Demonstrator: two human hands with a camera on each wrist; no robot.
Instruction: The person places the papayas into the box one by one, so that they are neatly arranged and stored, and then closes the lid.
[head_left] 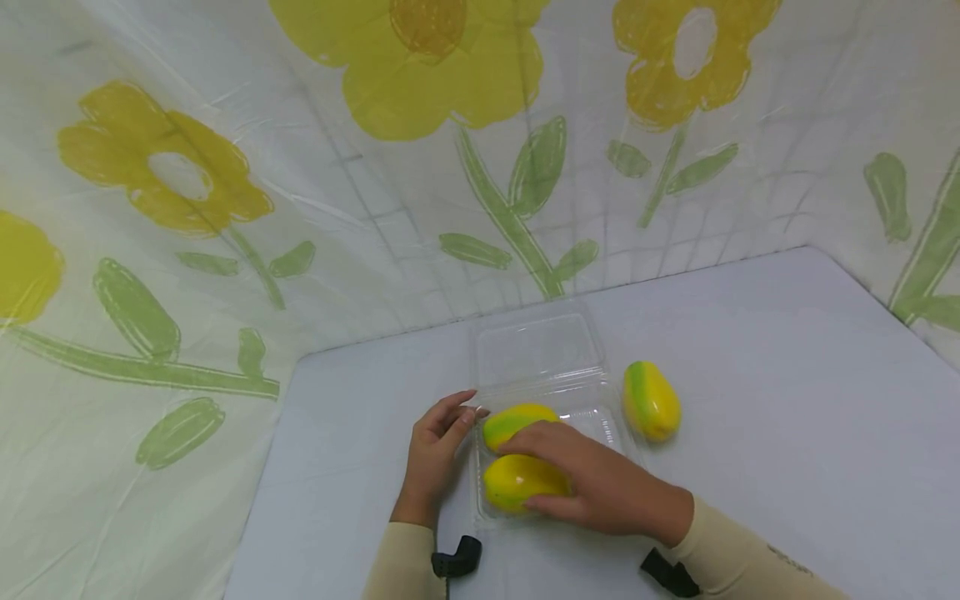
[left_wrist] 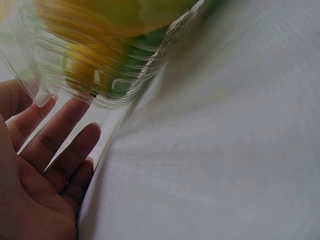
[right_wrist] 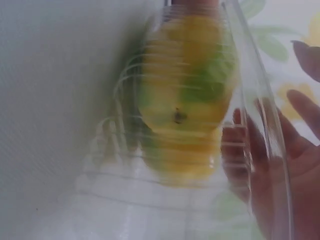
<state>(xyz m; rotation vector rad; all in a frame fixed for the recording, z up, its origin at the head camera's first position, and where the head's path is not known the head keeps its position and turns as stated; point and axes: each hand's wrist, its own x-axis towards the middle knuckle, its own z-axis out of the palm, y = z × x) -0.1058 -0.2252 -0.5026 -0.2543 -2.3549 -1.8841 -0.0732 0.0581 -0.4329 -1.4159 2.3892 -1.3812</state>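
Note:
Two yellow-green papayas, a far one (head_left: pixel 504 427) and a near one (head_left: pixel 517 483), lie side by side in the base of a clear plastic clamshell box (head_left: pixel 611 425). My right hand (head_left: pixel 600 483) is over the near papaya, fingers between the two fruits and thumb at its near side. Through the clear wall in the right wrist view, those fingers (right_wrist: pixel 235 150) look spread rather than closed around it. My left hand (head_left: pixel 437 450) touches the box's left rim with its fingertips; in the left wrist view its fingers (left_wrist: pixel 75 150) are loosely extended beside the ribbed corner.
A third papaya (head_left: pixel 651 402) lies on the white tabletop (head_left: pixel 780 400), right of the box. The clear lid (head_left: pixel 536 346) is folded back towards the wall. A flower-patterned sheet (head_left: pixel 337 208) hangs behind and beside the table.

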